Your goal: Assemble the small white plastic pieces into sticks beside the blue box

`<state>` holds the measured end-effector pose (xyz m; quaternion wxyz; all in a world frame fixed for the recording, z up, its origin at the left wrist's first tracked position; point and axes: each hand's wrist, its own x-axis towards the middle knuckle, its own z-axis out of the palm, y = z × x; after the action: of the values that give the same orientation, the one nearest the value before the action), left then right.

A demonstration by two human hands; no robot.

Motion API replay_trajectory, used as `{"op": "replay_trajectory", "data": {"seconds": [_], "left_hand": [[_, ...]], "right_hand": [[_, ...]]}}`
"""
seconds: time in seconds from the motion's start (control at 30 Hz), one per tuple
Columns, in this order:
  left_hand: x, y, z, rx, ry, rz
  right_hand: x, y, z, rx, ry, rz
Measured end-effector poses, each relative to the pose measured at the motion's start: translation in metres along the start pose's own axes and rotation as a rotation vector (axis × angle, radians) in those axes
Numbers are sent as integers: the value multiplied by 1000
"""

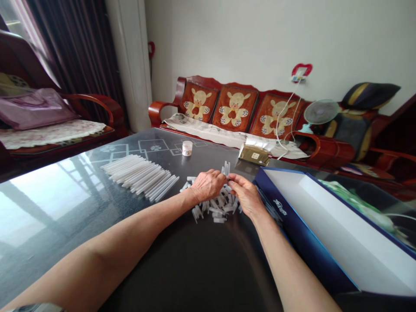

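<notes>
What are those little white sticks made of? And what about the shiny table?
The white tubes look like frosted plastic: they seem milky, slightly see-through, and softly shiny. The tabletop looks like dark glass, because it reflects the bright window like a mirror, but it could be another glossy material.

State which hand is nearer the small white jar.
Left. The left hand is in front of the small white jar, apart from it; the right hand is farther right.
</notes>
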<state>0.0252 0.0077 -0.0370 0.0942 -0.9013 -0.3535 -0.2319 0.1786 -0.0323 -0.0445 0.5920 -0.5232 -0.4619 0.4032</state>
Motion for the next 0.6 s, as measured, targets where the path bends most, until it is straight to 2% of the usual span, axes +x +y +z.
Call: {"op": "replay_trajectory", "data": {"seconds": [0.13,0.23,0.5,0.6], "left_hand": [[0,0,1,0,11,2],[0,0,1,-3,0,3],[0,-1,4,11,2,5],[0,-1,5,12,0,9]], "right_hand": [[-2,-1,2,-154,88,-24],[-2,0,3,-255,102,-47],[-1,1,4,-70,1,-19],[-1,1,2,-47,11,-14]]}}
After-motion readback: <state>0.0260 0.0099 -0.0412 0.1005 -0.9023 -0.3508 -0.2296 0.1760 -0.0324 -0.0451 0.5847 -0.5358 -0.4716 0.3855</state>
